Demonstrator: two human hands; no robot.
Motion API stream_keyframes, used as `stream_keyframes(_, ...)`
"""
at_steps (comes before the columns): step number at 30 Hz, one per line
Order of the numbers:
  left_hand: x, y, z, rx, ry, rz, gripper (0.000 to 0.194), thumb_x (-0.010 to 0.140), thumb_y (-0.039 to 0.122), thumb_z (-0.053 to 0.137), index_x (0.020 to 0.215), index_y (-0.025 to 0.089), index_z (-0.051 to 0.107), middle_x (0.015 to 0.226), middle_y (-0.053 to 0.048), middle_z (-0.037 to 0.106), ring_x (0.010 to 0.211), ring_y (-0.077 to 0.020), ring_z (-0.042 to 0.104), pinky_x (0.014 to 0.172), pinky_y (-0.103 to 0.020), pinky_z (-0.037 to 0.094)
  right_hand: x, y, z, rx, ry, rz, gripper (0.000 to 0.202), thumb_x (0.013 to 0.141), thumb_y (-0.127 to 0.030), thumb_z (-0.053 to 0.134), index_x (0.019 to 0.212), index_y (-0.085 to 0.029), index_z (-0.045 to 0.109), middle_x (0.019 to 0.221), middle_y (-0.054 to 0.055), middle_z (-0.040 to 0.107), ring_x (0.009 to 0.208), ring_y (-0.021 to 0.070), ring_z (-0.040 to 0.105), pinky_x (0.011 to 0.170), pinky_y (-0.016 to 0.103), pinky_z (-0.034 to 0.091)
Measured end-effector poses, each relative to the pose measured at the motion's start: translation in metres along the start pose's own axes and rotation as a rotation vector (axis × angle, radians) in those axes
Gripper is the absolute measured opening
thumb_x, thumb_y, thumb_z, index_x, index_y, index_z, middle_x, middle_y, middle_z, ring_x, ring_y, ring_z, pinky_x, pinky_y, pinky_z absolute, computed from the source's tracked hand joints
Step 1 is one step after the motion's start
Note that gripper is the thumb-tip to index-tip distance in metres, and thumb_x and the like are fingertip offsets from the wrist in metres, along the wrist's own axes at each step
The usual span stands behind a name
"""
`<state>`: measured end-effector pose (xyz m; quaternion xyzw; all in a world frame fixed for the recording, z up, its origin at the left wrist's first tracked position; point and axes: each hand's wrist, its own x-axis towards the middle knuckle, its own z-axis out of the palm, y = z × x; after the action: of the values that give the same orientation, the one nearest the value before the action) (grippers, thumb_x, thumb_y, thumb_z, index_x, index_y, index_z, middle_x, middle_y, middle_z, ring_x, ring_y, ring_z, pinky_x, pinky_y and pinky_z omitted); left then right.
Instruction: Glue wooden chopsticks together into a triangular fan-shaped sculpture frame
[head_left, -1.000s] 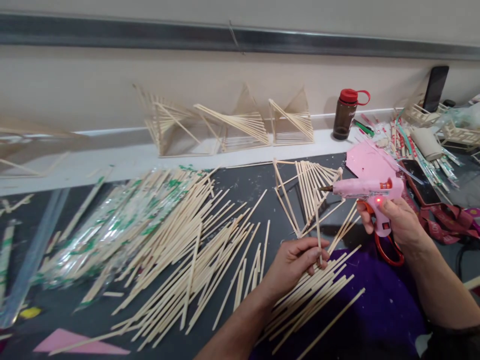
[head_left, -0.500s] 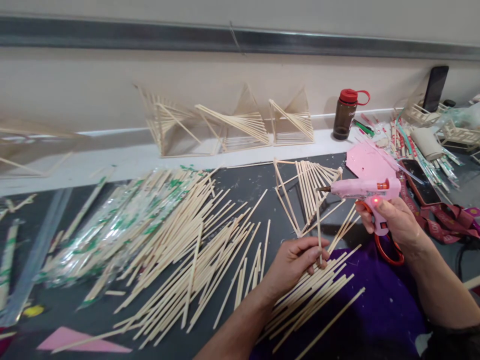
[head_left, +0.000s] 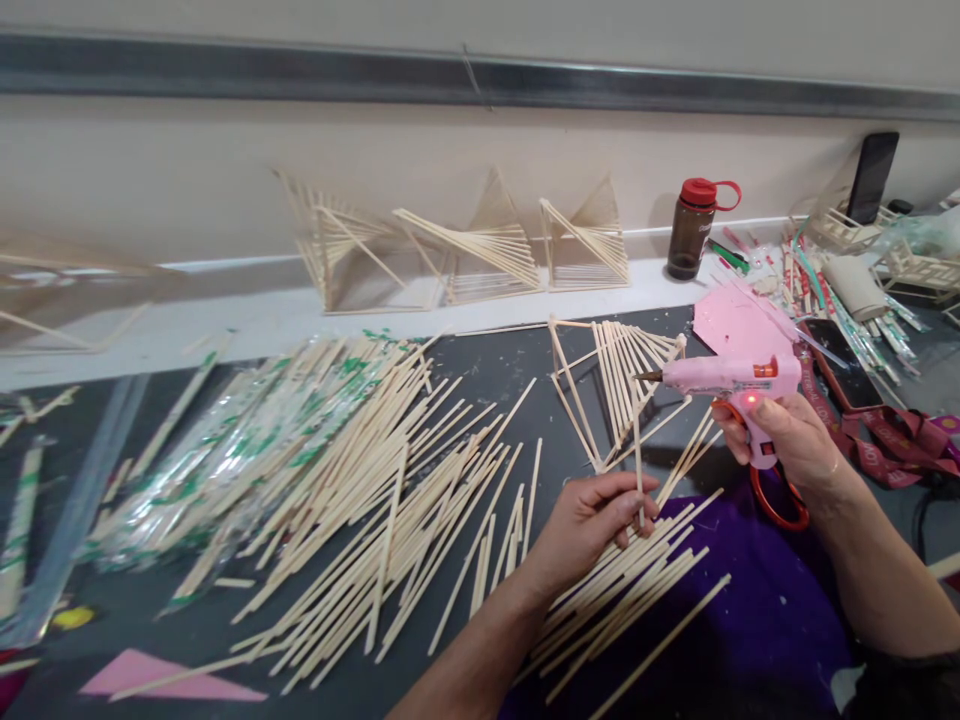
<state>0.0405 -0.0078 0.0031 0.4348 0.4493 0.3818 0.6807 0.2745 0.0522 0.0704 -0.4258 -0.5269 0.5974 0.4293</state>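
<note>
My left hand (head_left: 600, 520) pinches a thin wooden stick (head_left: 637, 450) near its lower end, holding it nearly upright. In my right hand (head_left: 799, 435) is a pink hot glue gun (head_left: 731, 377) with a small red light lit. Its dark nozzle points left, at the stick's upper end; whether they touch I cannot tell. Red-handled scissors (head_left: 780, 505) hang by the same hand, partly behind the glue gun's grip. Just beyond, a stick frame (head_left: 615, 375) with a fan of slats lies on the dark table. Loose sticks (head_left: 622, 590) lie on purple cloth below my left hand.
A big pile of sticks (head_left: 375, 520) and plastic-wrapped sticks (head_left: 240, 450) cover the left side. Twisted stick structures (head_left: 480, 245) stand along the wall. A red-capped bottle (head_left: 691, 230), pink sheet (head_left: 739, 318), phone (head_left: 840, 365) and strap (head_left: 877, 445) are at right.
</note>
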Motion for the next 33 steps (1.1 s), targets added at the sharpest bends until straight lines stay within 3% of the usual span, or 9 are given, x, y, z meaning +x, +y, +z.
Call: stream_keyframes(33, 0.0002, -0.0023, -0.0011, -0.037, -0.018, -0.012, 0.038, 0.08, 0.046, 0.072, 0.099, 0.014, 0.076, 0.076, -0.008, 0.073, 0.062, -0.0136, 0.066, 0.048, -0.019, 0.043, 0.0014, 0.0001, -0.0003, -0.016, -0.009, -0.023, 0.054, 0.076, -0.066, 0.069, 0.078, -0.013, 0.074, 0.053, 0.003, 0.058, 0.042, 0.0109, 0.05, 0.042, 0.024, 0.035)
